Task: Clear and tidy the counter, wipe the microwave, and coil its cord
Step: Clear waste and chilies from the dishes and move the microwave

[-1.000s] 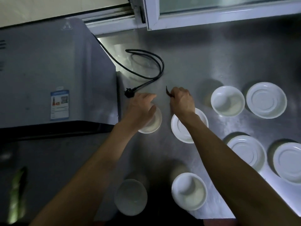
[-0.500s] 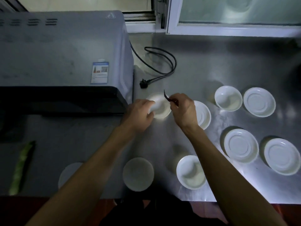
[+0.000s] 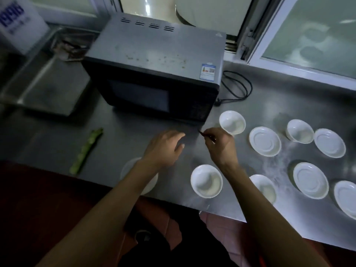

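A dark grey microwave (image 3: 158, 60) stands on the steel counter (image 3: 123, 135), crumbs on its top. Its black cord (image 3: 238, 86) lies looped to its right, the plug on the counter. My right hand (image 3: 221, 145) pinches a small dark scrap (image 3: 201, 132) in front of the microwave's right corner. My left hand (image 3: 165, 149) hovers beside it with relaxed fingers and holds nothing. A white bowl (image 3: 232, 122) sits just right of my right hand. Several white bowls and saucers lie across the right of the counter, one bowl (image 3: 207, 181) near the front edge.
A green bean pod (image 3: 85, 150) lies on the counter at the left. A steel sink (image 3: 44, 81) sits left of the microwave. A white saucer (image 3: 149, 185) is partly hidden under my left forearm. A window frame (image 3: 269, 60) runs along the back.
My left hand has let go of the white bowl by the plug and drawn back left. Both hands now sit in front of the microwave; the right still pinches the scrap.
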Tool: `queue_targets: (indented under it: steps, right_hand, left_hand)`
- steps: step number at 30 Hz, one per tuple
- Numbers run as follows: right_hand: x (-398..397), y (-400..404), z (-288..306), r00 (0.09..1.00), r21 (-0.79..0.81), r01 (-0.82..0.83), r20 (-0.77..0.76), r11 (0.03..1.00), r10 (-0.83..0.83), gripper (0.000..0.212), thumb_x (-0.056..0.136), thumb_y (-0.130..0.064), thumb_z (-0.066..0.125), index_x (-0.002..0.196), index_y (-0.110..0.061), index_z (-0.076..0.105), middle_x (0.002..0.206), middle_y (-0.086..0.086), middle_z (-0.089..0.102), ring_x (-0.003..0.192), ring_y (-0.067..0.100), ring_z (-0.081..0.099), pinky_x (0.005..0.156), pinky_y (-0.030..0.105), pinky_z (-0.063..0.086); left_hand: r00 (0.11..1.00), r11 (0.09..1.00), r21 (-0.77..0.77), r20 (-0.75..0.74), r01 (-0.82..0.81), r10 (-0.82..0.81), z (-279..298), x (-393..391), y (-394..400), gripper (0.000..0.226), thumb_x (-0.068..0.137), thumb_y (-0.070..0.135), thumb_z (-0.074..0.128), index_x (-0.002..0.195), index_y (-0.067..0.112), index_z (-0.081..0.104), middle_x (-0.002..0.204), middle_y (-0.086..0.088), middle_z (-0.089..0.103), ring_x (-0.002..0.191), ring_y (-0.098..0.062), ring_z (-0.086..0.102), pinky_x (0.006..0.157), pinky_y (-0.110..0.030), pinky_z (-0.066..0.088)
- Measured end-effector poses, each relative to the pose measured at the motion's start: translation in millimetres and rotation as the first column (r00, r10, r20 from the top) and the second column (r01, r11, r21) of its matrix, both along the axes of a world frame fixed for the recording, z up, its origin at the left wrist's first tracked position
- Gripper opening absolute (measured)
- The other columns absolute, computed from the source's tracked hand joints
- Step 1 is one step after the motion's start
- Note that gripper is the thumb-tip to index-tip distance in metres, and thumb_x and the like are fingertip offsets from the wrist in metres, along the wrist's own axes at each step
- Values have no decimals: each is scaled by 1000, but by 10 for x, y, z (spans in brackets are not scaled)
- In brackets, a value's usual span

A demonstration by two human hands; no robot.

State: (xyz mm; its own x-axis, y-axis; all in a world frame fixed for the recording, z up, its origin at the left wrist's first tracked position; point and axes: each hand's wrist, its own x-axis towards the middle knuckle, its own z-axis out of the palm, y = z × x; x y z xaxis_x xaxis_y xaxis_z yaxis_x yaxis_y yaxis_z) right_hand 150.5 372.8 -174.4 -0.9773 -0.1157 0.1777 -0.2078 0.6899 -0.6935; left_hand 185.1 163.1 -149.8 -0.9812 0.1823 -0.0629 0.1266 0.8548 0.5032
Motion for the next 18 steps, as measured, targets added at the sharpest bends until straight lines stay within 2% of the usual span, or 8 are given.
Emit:
queue_targets:
  steps: [2, 6, 8, 11, 14, 18]
  right_hand:
    - [142, -314, 83, 999, -15, -44, -22, 999, 44, 25, 85, -1, 66, 104, -15, 75, 98, 2, 71, 86, 15, 65, 82, 32, 54]
    - [388, -936, 158, 988, 9, -145, -55, 989, 145, 23, 82, -2, 67, 99, -15, 75, 96, 4, 71, 88, 22, 66, 80, 37, 55]
    - [494, -1236, 194, 977, 42, -203, -63, 978, 205, 22, 83, -2, 67, 99, -13, 76, 96, 4, 71, 89, 20, 66, 82, 29, 52]
    - [659, -1649, 279, 959, 77, -268, -76, 960, 273, 21, 82, 1, 67, 98, -10, 76, 95, 6, 71, 88, 19, 65, 78, 15, 41]
    - [754, -2027, 352, 941, 87, -322, -85, 943, 329, 20, 83, 1, 67, 98, -10, 75, 97, 5, 72, 90, 19, 65, 78, 10, 37]
    - [846, -2499, 428, 911, 84, -396, -84, 914, 403, 21, 84, -1, 65, 100, -11, 75, 100, 5, 72, 93, 20, 66, 81, 20, 46]
  left_hand:
    - [999, 999, -4, 10, -42, 42, 27, 244, -331, 49, 89, 37, 52, 129, 11, 63, 126, -9, 65, 116, -30, 59, 98, -45, 48]
    - [989, 987, -71, 23, -146, 148, 105, 719, -971, 46, 95, 35, 53, 137, 16, 56, 137, -7, 58, 127, -28, 51, 105, -41, 40]
    - [975, 973, -88, 43, -215, 220, 116, 972, -1286, 48, 96, 38, 52, 139, 17, 55, 141, -5, 54, 130, -27, 48, 107, -40, 37]
    - [953, 952, -91, 52, -293, 298, 150, 1358, -1749, 59, 93, 52, 40, 140, 19, 54, 142, -4, 53, 133, -26, 46, 110, -38, 35]
    - [924, 923, -111, 68, -368, 377, 200, 1633, -2170, 47, 99, 37, 51, 144, 24, 48, 147, -3, 48, 133, -25, 43, 110, -37, 33]
    - [890, 888, -103, 44, -447, 453, 331, 1824, -2510, 47, 98, 33, 52, 144, 24, 48, 142, -6, 50, 126, -27, 48, 105, -40, 38]
